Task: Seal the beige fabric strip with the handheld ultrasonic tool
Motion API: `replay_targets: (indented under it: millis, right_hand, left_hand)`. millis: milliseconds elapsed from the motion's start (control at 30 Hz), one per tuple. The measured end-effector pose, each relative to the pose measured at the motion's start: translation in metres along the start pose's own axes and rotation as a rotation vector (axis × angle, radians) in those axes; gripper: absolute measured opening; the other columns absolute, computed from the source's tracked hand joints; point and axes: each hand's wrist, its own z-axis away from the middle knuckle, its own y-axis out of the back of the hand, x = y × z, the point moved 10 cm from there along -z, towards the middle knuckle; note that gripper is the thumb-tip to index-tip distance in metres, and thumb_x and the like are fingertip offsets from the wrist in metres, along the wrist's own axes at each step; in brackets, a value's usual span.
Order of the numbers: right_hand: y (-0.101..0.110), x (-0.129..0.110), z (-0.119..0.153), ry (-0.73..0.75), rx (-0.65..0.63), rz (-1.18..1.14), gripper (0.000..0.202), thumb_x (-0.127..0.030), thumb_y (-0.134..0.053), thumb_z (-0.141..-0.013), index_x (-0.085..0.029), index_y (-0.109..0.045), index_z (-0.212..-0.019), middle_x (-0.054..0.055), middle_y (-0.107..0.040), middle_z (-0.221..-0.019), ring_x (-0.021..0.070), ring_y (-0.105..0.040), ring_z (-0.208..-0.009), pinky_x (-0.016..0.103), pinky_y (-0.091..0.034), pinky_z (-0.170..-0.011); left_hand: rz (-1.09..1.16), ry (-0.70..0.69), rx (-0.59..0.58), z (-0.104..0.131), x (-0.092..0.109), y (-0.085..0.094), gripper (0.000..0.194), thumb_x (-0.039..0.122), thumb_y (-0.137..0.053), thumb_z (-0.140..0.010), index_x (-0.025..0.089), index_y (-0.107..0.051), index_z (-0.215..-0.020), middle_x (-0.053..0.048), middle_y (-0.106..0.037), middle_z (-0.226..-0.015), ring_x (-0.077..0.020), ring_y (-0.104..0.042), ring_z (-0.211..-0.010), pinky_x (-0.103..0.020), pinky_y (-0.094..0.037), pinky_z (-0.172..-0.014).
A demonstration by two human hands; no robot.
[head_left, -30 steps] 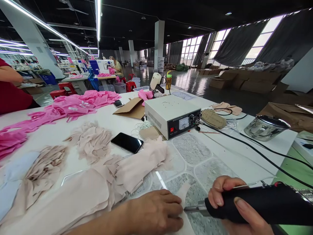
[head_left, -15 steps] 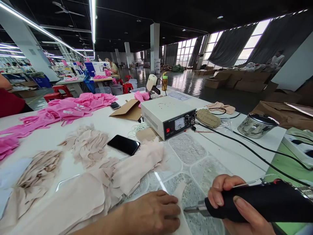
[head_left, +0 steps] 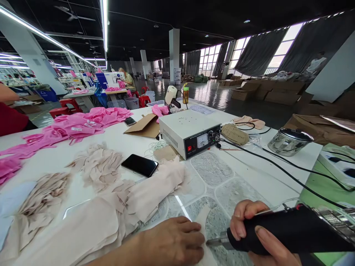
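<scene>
My right hand is wrapped firmly around the black handle of the cutting tool, thumb along the near side, fingers curled over the top. Its metal tip points left, low over the table, right beside my left fingertips. My left hand lies flat, fingers spread and pressed down on a thin beige fabric piece that rests on the patterned glass plate at the near edge of the white table.

To do this step well, I judge that the fabric has to stay taut and flat under my left palm, so I press evenly and keep my fingertips just clear of the tip's path. The tool should stay low and nearly level, drawn steadily along the edge, not jabbed, or the thin cloth may bunch or tear. Whether the tip already touches the fabric I cannot tell from here; it looks very close.

The black cable runs from the tool back to the white control box in the middle of the table, and I should keep it slack so it does not tug my wrist. A pile of beige pieces lies to my left, touching my forearm, with a phone just beyond it. Pink fabric sits well away.
</scene>
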Motion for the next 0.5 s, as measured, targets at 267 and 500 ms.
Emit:
replay_targets:
  millis: [267,500]
  right_hand:
    - [-0.005,-0.0053,-0.0035,0.081,-0.128,0.012,0.014,-0.037,-0.066,-0.084,-0.024,-0.061,-0.084,0.0,-0.052,-0.078,0.0124,-0.053,-0.057,0.027,-0.047,-0.054]
    - [-0.003,-0.0071,-0.0012,0.046,-0.019,-0.012,0.017,-0.039,-0.069,-0.08,-0.024,-0.06,-0.081,0.0,-0.051,-0.074,0.0129,-0.05,-0.056,0.027,-0.044,-0.054]
  left_hand:
    - [0.004,0.002,-0.005,-0.0008,0.0,-0.0002,0.008,0.022,-0.051,-0.098,0.017,-0.058,-0.098,-0.007,-0.066,-0.101,-0.0192,-0.06,-0.103,-0.028,-0.044,-0.093]
    - [0.062,0.065,0.053,0.0038,-0.0016,0.0062,0.015,0.022,-0.043,-0.101,0.018,-0.057,-0.103,-0.007,-0.066,-0.103,-0.0196,-0.059,-0.109,-0.029,-0.043,-0.097]
